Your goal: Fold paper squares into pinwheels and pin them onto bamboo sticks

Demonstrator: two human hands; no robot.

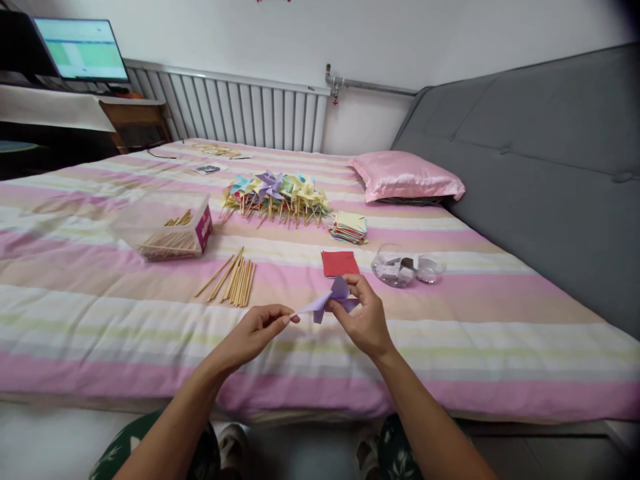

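Above the near part of the bed, both hands hold a purple paper pinwheel (323,305) that is partly folded. My left hand (260,331) pinches one pointed corner of it between thumb and fingertips. My right hand (364,317) grips its middle, where the folded-in corners come together; the fingers hide part of the centre. Just beyond the hands lies a red paper square (340,263). Several short wooden sticks (239,280) rest loose to the left. A pile of finished pinwheels (273,193) with sticks lies farther back.
A clear plastic box (173,243) of sticks stands at left. A stack of paper squares (349,227) sits behind the red one. Right of it is an open round clear container (395,267) with small items. A pink pillow (407,177) lies by the grey headboard (530,147).
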